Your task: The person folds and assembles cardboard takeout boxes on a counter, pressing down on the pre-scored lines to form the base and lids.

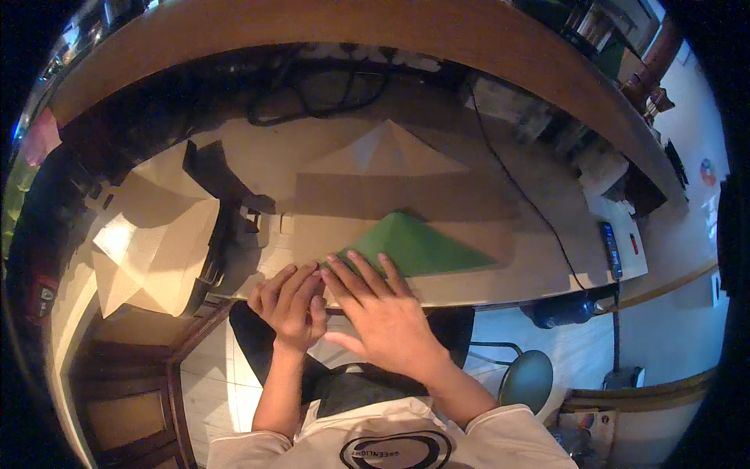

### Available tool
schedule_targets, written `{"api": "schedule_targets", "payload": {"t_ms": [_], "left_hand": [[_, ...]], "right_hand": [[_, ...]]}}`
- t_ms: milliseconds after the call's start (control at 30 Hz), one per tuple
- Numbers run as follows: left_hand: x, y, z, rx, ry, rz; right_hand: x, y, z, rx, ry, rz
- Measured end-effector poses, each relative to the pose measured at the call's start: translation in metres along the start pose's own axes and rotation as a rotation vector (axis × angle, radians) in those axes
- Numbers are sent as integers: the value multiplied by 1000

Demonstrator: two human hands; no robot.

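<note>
A green sheet of paper (414, 246), folded into a broad triangle, lies on the desk in front of me with its peak pointing away. My right hand (383, 309) rests flat with fingers spread, their tips on the paper's near left part. Beside it, my left hand (291, 306) has loosely bent fingers, the index fingertip by the paper's left corner. The left thumb stands apart from its fingers, and I see nothing held in that hand. Whether the left fingertips press on the corner is hard to make out.
Behind the green paper is a tan triangular shape (414, 156) above a darker band. At left stands a pale star-shaped object (156, 258). A thin black cable (516, 184) crosses the desk (539, 273) toward a black remote-like device (610, 248) at right. A round stool (526, 381) stands below.
</note>
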State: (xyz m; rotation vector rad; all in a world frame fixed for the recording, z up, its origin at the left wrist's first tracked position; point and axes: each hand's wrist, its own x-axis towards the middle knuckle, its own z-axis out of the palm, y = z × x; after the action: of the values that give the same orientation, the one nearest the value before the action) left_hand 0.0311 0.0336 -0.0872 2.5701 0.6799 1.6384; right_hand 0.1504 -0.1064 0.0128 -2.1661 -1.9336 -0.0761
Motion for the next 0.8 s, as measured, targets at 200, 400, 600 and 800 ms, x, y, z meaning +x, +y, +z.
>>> {"api": "schedule_targets", "payload": {"t_ms": [200,400,600,800], "left_hand": [[2,0,-5,-3,-34,14],[3,2,-2,-22,5,17],[-1,-1,-1,-20,8,21],[1,1,-1,-34,-21,13]], "right_hand": [[-31,36,-16,-66,-48,134],[-70,70,-25,-131,-25,339],[-48,46,-13,-134,2,295],[-6,8,0,-55,-7,43]]}}
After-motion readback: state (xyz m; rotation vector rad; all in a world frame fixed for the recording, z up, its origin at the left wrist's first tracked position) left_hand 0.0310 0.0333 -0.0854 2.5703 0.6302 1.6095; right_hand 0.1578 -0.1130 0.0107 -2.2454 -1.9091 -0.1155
